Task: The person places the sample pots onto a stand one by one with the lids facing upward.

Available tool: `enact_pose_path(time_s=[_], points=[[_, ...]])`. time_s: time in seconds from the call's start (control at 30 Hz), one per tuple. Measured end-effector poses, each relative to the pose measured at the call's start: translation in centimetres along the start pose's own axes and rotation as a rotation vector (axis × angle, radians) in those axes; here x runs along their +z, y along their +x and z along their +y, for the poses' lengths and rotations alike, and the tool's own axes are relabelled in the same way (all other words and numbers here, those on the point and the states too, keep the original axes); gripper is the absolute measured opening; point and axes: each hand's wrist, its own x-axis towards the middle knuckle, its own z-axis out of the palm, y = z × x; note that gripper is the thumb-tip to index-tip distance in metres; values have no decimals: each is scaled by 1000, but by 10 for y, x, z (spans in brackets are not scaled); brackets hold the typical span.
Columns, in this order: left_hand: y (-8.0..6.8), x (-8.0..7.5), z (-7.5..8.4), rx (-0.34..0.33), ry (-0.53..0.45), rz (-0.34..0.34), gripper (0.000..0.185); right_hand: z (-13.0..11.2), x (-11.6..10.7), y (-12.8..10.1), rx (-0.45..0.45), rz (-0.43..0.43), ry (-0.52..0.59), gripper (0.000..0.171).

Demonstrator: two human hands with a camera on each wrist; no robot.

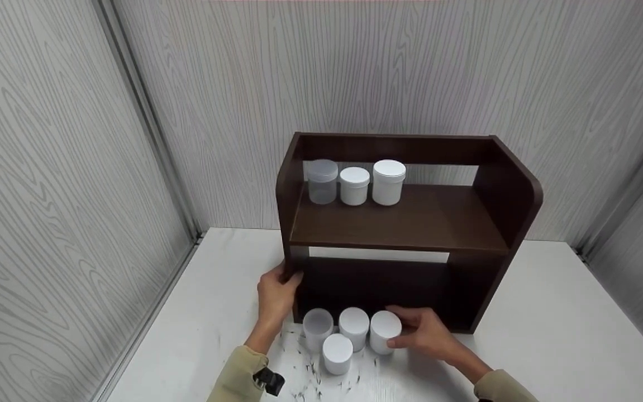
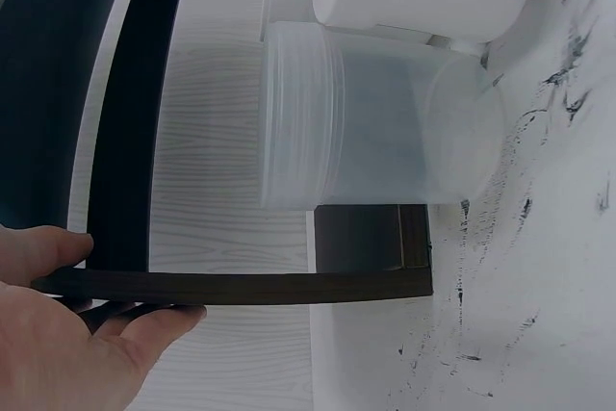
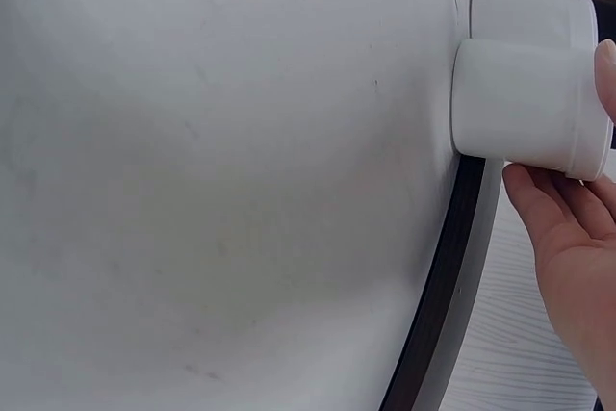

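Observation:
My left hand grips the left side panel of a dark brown two-tier shelf; in the left wrist view its thumb and fingers pinch the panel's edge. My right hand holds a white lidded jar from its right side, thumb in front and fingers behind. In the right wrist view that jar stands upright on the table. To its left stand another white jar and a translucent jar. A smaller white jar sits in front of them.
On the upper tier stand a translucent jar, a small white jar and a taller white jar. The white table has dark scuffs near the front jars. Wood-grain panels enclose the back and sides.

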Motion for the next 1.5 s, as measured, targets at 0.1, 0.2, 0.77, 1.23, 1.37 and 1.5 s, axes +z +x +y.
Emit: enact_pose_path(time_s=[0.1, 0.2, 0.77, 1.23, 1.37, 1.5], points=[[0, 0, 0, -4, -7, -10, 46, -1, 0, 0, -2, -9, 19, 78], [-1, -1, 1, 7, -10, -20, 48, -1, 1, -1, 1, -15, 41, 78], [-2, -2, 2, 8, -11, -13, 46, 3, 3, 1, -5, 7, 45, 74], [-1, -1, 1, 10, -13, -30, 48, -1, 2, -1, 13, 9, 67, 75], [-1, -1, 1, 7, -18, -31, 49, -3, 2, -2, 14, 8, 71, 75], [-1, -1, 1, 11, -14, -22, 49, -5, 1, -2, 24, 11, 84, 76]])
